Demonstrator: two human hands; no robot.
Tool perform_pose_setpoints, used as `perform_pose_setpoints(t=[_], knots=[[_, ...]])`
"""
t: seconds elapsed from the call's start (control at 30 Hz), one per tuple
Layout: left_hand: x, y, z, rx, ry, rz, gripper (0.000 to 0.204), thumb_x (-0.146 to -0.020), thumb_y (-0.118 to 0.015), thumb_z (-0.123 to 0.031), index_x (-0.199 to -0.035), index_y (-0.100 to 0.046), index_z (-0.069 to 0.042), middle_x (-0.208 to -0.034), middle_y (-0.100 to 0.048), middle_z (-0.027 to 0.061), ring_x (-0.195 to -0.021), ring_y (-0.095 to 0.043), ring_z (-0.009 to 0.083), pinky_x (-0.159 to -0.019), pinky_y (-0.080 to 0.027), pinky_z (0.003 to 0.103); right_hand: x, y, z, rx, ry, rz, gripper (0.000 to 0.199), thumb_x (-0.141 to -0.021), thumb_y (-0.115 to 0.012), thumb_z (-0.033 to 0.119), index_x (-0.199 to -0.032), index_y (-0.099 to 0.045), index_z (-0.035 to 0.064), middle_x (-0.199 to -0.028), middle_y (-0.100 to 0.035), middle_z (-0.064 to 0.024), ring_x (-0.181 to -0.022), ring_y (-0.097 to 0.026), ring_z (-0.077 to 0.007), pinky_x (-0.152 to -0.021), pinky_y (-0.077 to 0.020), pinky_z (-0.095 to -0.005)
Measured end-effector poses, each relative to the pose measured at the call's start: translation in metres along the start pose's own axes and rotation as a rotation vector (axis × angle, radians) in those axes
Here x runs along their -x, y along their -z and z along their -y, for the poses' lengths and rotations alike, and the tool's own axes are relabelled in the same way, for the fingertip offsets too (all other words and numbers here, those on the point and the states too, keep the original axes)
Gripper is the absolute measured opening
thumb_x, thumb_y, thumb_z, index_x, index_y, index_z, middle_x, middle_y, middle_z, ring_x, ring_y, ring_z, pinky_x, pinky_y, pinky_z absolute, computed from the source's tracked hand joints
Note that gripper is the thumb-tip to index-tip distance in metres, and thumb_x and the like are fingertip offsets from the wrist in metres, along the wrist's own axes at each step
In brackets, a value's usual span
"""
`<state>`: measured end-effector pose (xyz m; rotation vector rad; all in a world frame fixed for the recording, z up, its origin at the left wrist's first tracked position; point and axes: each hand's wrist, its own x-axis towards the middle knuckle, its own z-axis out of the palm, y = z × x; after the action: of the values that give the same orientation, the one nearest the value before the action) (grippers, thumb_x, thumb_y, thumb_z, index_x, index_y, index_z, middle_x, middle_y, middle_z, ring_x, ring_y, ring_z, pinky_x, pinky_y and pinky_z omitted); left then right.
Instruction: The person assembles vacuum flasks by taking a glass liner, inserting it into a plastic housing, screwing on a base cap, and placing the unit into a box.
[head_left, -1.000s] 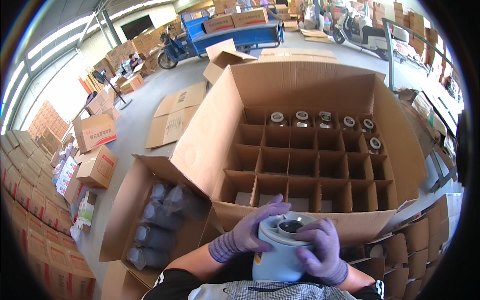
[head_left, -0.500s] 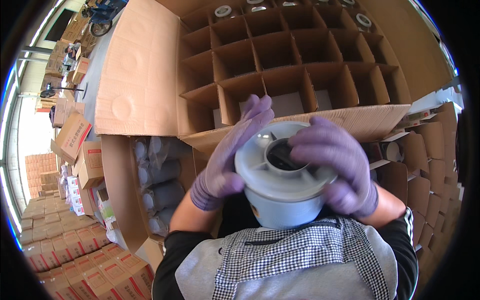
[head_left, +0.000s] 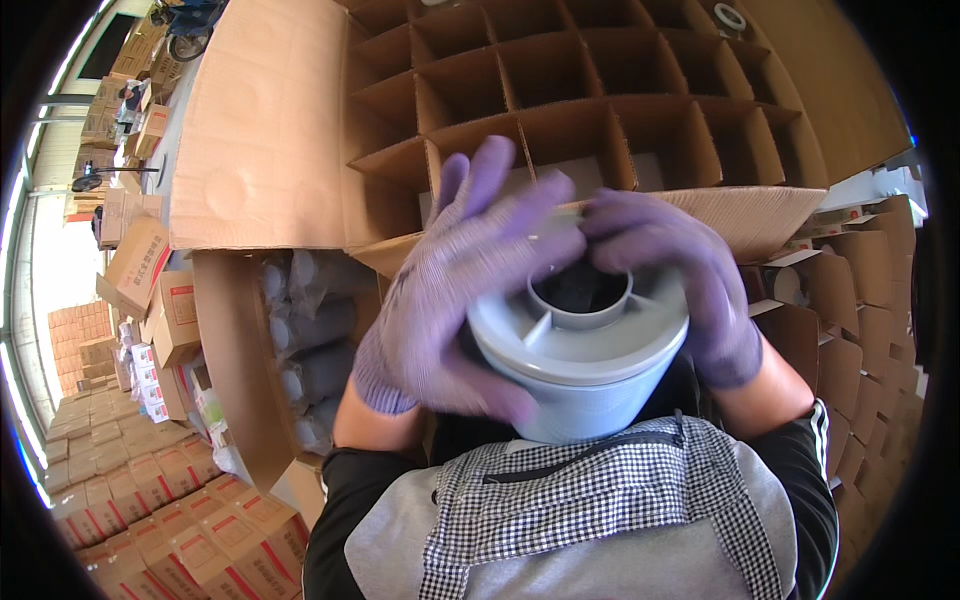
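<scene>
Through the head camera I see my gloved left hand (head_left: 455,290), blurred, its fingers spread above the grey-blue lid (head_left: 612,342) of a pale blue container (head_left: 590,405). My right hand (head_left: 680,275) curls over the lid's far right side. Beyond stands a divided carton (head_left: 775,215); to the left, wrapped cylinders (head_left: 325,325) lie in an open carton (head_left: 235,350).

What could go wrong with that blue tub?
The blue tub might slip, since the left hand and right hand are up around its top. Either hand might snag on the raised ring there. The tub might also bump the divided cardboard box just in front of it.
</scene>
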<state>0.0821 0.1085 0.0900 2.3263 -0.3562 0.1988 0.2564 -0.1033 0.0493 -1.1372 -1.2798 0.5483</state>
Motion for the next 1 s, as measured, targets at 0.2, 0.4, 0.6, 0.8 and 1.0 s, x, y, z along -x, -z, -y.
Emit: perform_pose_setpoints(t=[0.2, 0.4, 0.6, 0.8, 1.0], knots=[[-0.067, -0.006, -0.077, -0.262, -0.049, 0.034, 0.111, -0.071, -0.086, -0.056, -0.15, -0.043, 0.01, -0.143, -0.05, 0.038, -0.136, -0.05, 0.0515, -0.122, -0.029, 0.061, -0.05, -0.018, -0.021, -0.286, -0.284, -0.154, 0.041, -0.103, -0.057, 0.036, -0.122, -0.071, 0.0029, -0.126, -0.068, -0.0189, -0.117, -0.066, -0.0344, -0.105, -0.0483, -0.0472], [-0.114, 0.052, -0.029, -0.248, 0.151, -0.289, 0.077, -0.071, -0.093, -0.023, -0.138, -0.062, 0.0, -0.119, -0.073, 0.0114, -0.106, -0.071, 0.0186, -0.095, -0.055, 0.031, -0.093, -0.054, -0.051, -0.628, -0.591, -0.311, 0.039, -0.107, -0.053, 0.036, -0.122, -0.07, 0.0036, -0.124, -0.069, -0.014, -0.115, -0.067, -0.0281, -0.097, -0.0543, -0.0413], [-0.051, 0.068, 0.044, 0.476, 0.585, -0.33, 0.057, -0.084, -0.085, -0.026, -0.128, -0.066, 0.005, -0.109, -0.075, 0.0122, -0.1, -0.071, 0.0178, -0.093, -0.057, 0.031, -0.07, 0.008, -0.074, -0.755, -0.766, -0.532, 0.045, -0.108, -0.054, 0.039, -0.138, -0.059, 0.0052, -0.123, -0.069, -0.0123, -0.113, -0.068, -0.0257, -0.099, -0.056, -0.0413], [-0.055, -0.015, 0.05, 1.116, 0.475, -0.919, 0.037, -0.095, -0.075, -0.012, -0.128, -0.066, 0.002, -0.115, -0.073, 0.0099, -0.101, -0.07, 0.0152, -0.094, -0.055, 0.029, -0.087, 0.004, -0.059, 0.944, 0.233, 0.007, 0.072, -0.082, -0.084, 0.007, -0.147, -0.053, 0.0091, -0.15, -0.049, -0.0218, -0.135, -0.055, -0.0407, -0.112, -0.0506, -0.048], [-0.052, -0.029, 0.06, 0.813, 0.408, -0.937, 0.04, -0.094, -0.078, -0.007, -0.131, -0.065, 0.0, -0.115, -0.073, 0.0071, -0.101, -0.068, 0.0115, -0.091, -0.055, 0.026, -0.083, 0.02, -0.068, 0.38, -0.53, -0.132, 0.065, -0.09, -0.079, 0.025, -0.146, -0.052, 0.007, -0.128, -0.065, -0.0207, -0.114, -0.068, -0.0372, -0.101, -0.056, -0.0448]])
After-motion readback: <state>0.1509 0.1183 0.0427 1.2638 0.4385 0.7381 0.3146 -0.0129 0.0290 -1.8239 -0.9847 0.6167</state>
